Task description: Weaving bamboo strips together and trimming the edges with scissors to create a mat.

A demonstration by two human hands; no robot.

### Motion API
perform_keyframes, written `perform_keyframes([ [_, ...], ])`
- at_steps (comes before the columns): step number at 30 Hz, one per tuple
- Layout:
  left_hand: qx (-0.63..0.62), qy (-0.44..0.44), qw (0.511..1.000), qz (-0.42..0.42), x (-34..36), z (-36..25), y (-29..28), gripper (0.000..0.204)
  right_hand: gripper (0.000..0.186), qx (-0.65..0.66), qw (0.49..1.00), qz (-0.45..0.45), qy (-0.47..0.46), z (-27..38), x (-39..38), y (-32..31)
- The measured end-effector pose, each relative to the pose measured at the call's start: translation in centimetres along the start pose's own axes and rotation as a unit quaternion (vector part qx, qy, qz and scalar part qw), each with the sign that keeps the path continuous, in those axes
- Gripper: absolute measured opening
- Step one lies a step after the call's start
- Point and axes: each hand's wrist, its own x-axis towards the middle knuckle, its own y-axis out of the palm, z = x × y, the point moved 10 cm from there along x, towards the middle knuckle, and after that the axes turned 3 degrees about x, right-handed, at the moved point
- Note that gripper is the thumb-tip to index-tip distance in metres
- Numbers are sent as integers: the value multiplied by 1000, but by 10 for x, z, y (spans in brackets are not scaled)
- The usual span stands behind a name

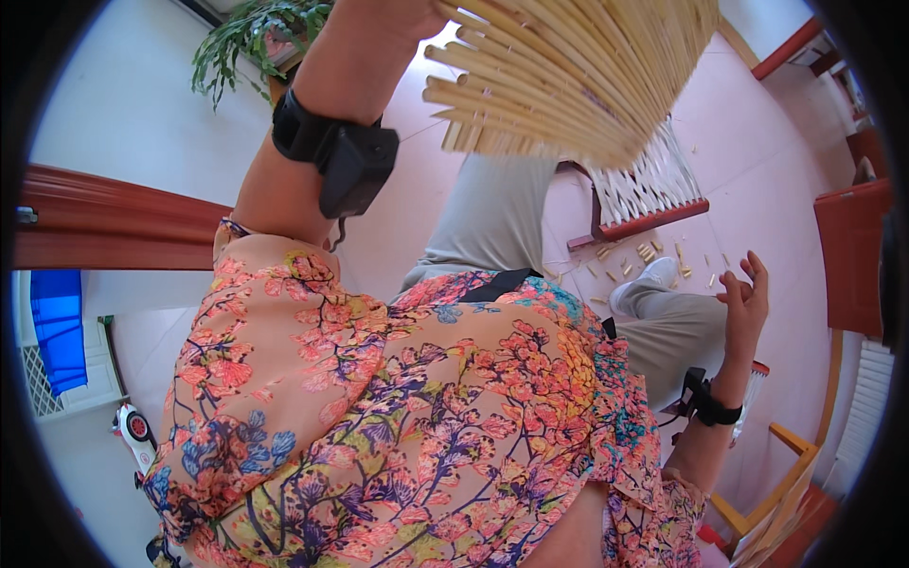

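Note:
My left hand (409, 13) is raised at the top edge, closed at the near edge of a mat of pale reed-like sticks (578, 76); its fingers are mostly out of view. The mat hangs in the air, its stick ends uneven on the left side. My right hand (746, 305) is off to the right, fingers apart, holding nothing. Beyond my legs stands a low red-framed folding stool (653, 220) with white webbing, partly behind the mat. Short cut stick pieces (648, 252) lie scattered on the floor by my white shoe (660, 275).
A potted plant (251, 43) hangs over at the upper left. A red-brown wooden ledge (123, 220) runs along the left. On the right are a red-brown cabinet (852, 256) and a wooden chair frame (772, 497). A toy car (137, 431) is at the lower left.

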Motion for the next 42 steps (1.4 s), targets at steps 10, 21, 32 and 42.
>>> perform_keyframes([
  [10, 529, 91, 812, 230, 26, 127, 165, 50, 48, 188, 977, 30, 93, -11, -1, 28],
  [21, 508, 35, 823, 253, -66, 198, 258, 59, 47, 400, 860, 90, 303, -78, -36, 93],
  [32, 244, -119, 925, 267, -56, 266, 231, 70, 40, 551, 761, -85, 332, -147, -17, 105],
  [42, 486, -272, 821, 126, -4, 339, 20, 67, 63, 484, 823, -149, 257, -125, -41, 39],
])
